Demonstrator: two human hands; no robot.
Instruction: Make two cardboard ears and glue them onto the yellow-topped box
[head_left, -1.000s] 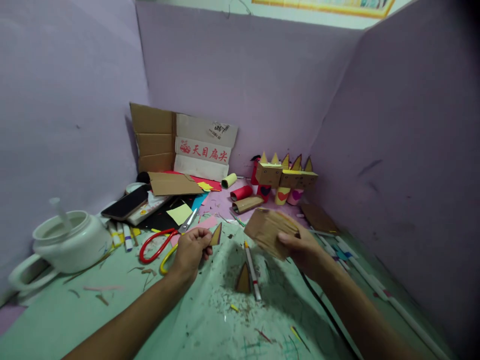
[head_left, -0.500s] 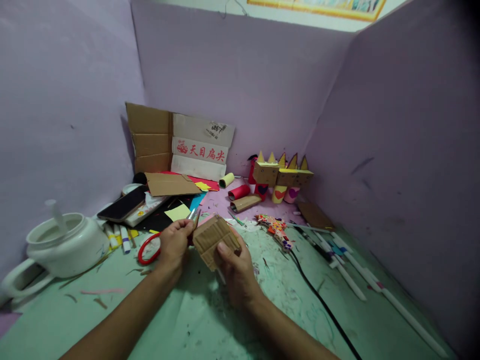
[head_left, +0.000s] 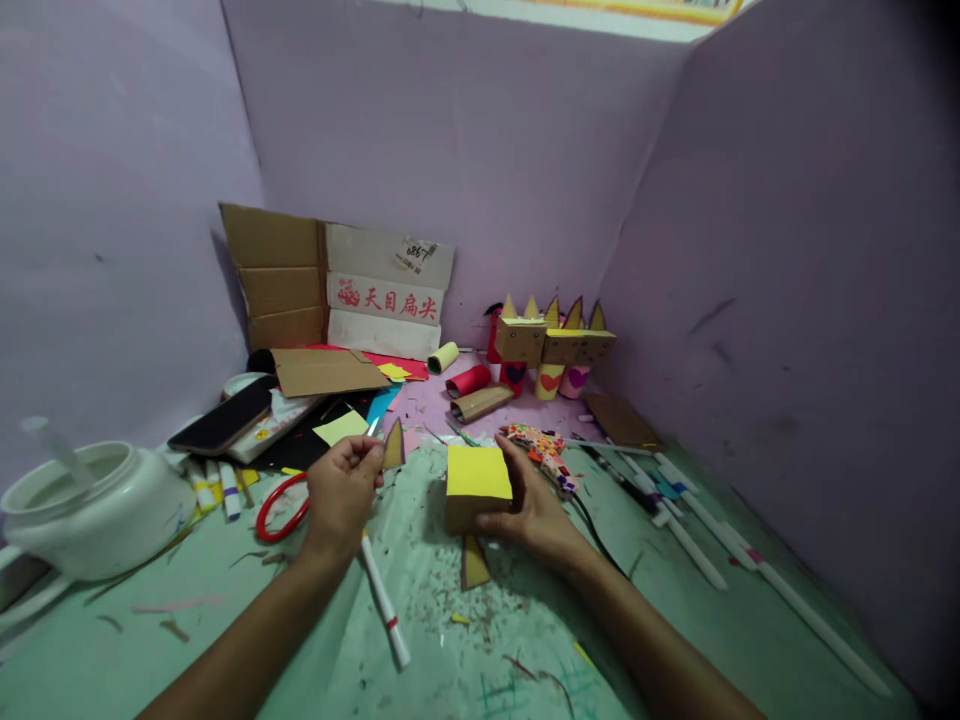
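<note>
My left hand (head_left: pixel 343 492) pinches a small pointed cardboard piece (head_left: pixel 394 447) with a dark edge, tip upward. My right hand (head_left: pixel 536 505) grips the right side of a small cardboard box (head_left: pixel 478 478), whose yellow face is turned up. Whether the box rests on the table or hangs just above it, I cannot tell. In front of it lies a second cardboard triangle (head_left: pixel 474 565), its upper end hidden by the box. A white marker (head_left: pixel 386 605) lies between my forearms. Red-handled scissors (head_left: pixel 262 522) lie beside my left hand, partly covered by it.
A white pot (head_left: pixel 112 520) stands at the left, near a dark phone (head_left: pixel 225 415). Cardboard figures (head_left: pixel 551 345) and paper tubes (head_left: pixel 480 402) are at the back. A patterned glue gun (head_left: pixel 544 450) with a black cord lies right of the box, near white sticks (head_left: pixel 697 555).
My hands have moved apart. The box has turned from its bare brown side to its yellow face, uncovering the marker and the triangle on the table. The view has shifted slightly.
</note>
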